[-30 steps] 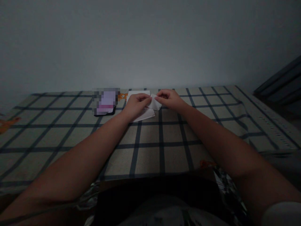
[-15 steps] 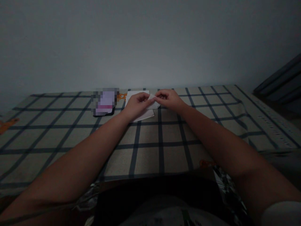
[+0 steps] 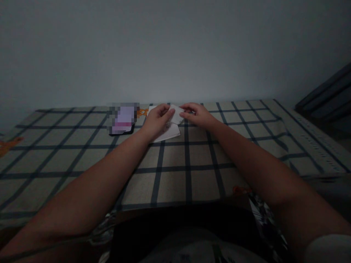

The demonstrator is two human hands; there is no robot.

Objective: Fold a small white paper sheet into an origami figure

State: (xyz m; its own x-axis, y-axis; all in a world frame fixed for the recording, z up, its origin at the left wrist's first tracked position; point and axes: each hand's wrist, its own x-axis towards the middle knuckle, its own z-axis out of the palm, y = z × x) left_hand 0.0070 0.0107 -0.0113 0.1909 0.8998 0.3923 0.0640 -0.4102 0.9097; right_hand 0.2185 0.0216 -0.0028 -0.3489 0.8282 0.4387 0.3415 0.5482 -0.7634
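Observation:
Between my two hands is a small piece of white paper (image 3: 177, 115), held just above the table. My left hand (image 3: 159, 118) grips its left side, thumb on top and fingers behind. On the right edge, my right hand (image 3: 196, 114) pinches the paper between thumb and fingers. Beneath my left hand lie larger white sheets (image 3: 167, 133) on the checked cloth, partly covered by the hand and wrist. Whether the small piece is folded I cannot make out in this dim light.
A phone (image 3: 123, 120) with a lit, blurred screen lies left of the sheets. The checked tablecloth (image 3: 172, 182) covers the table, which meets a plain wall (image 3: 175, 51) at the back. Dark slanted bars (image 3: 326, 91) stand at the far right.
My thumbs, close together at the paper's upper edge before, have moved apart. More of the small paper's face now shows between my hands.

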